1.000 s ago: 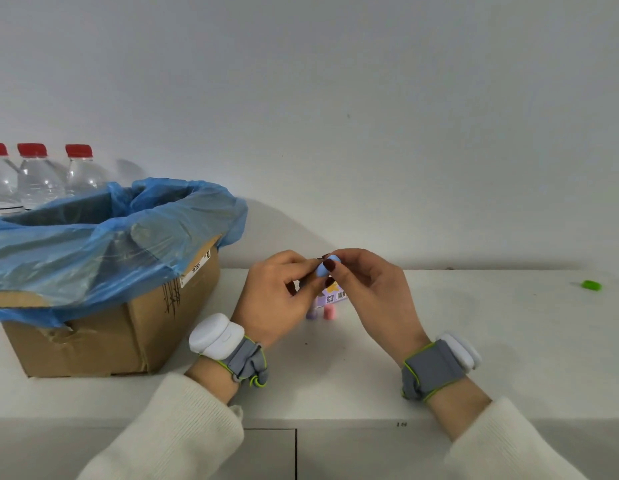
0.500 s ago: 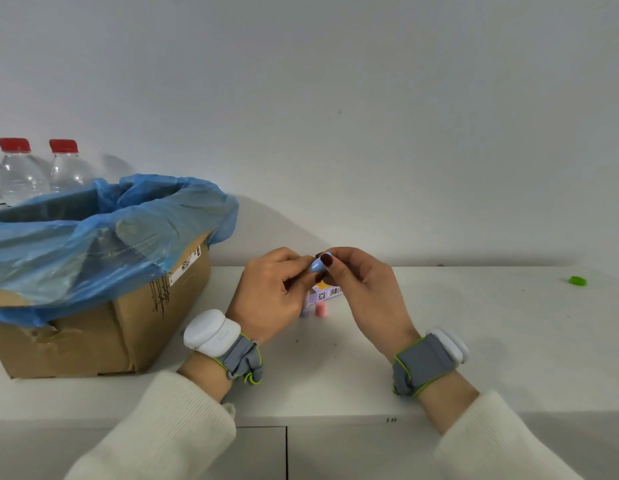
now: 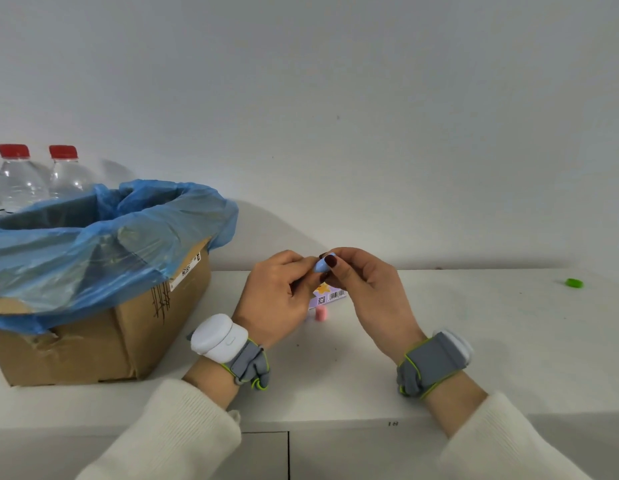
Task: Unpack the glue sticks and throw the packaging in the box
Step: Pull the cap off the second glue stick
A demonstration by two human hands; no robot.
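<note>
A small light-blue glue stick (image 3: 321,266) is pinched between the fingertips of my left hand (image 3: 276,296) and my right hand (image 3: 363,292), held above the white counter. Under my hands lies the purple printed packaging (image 3: 330,294) with a barcode, partly hidden. A pink glue stick (image 3: 321,313) stands upright on the counter just in front of it. The cardboard box (image 3: 134,327) lined with a blue plastic bag (image 3: 103,237) sits to the left, its mouth open.
Two clear water bottles (image 3: 41,178) with red caps stand behind the box against the wall. A small green object (image 3: 574,283) lies at the far right of the white counter (image 3: 491,341). Cabinet doors run below the counter's front edge.
My hands keep the same grip on the blue glue stick with only small finger shifts. The view has drifted, so one bottle has left the frame at the left.
</note>
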